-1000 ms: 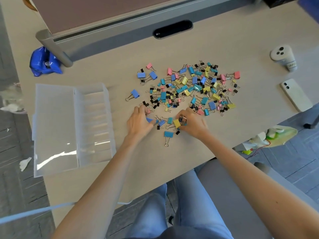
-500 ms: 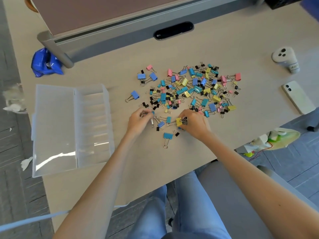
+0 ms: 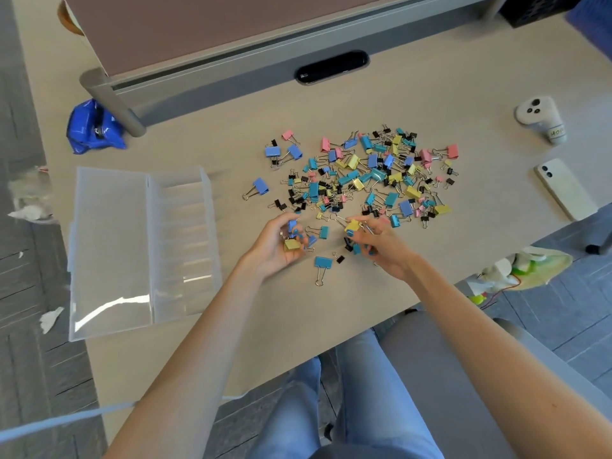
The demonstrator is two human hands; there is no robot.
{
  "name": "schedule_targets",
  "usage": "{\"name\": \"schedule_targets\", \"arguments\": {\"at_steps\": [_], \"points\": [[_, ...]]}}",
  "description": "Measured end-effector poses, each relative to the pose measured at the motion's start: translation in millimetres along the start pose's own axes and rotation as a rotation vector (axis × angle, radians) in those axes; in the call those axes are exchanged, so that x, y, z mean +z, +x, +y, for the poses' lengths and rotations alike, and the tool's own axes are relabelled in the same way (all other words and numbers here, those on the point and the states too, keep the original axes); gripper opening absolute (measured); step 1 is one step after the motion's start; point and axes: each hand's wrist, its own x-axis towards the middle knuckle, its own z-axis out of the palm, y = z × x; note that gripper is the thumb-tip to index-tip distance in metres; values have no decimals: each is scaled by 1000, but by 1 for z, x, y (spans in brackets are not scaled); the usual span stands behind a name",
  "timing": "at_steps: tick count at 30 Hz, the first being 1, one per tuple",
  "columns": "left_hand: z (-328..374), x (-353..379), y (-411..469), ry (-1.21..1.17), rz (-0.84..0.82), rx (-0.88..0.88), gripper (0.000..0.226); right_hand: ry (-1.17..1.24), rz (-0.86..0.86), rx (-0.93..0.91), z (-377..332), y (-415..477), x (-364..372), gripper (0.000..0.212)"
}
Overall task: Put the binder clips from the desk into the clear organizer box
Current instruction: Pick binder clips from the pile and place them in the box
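With left hand [image 3: 275,246], cups a few binder clips [image 3: 292,244], grip half closed, palm now turned up off the counter [image 3: 314,309]. With right hand [image 3: 381,243], pinches 1 yellow clip [image 3: 352,225], raised since a moment ago. Just beyond, leaves the main pile [image 3: 364,173] spread out. Well left, shows the open organizer box [image 3: 109,243], seemingly bare: gathering done for this handful, carrying across probably next.

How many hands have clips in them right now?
2. The left hand grips yellow and blue clips at the pile's near edge; the right hand pinches a yellow clip beside it. Palms may hide more.
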Motion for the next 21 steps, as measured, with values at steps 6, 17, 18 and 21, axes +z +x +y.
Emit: {"name": "schedule_targets", "arguments": {"at_steps": [6,17,18,21], "points": [[-11,8,-4,93,59,-21,9,282,80,6,1,-9,-7,7],[-42,18,10,1593,463,340,36,576,116,21,-4,-17,-12,9],[-45,20,10,1703,493,370,45,571,113,25,-3,-17,-12,8],[-56,26,12,1877,577,441,65,538,96,23,2,-19,-11,8]]}}
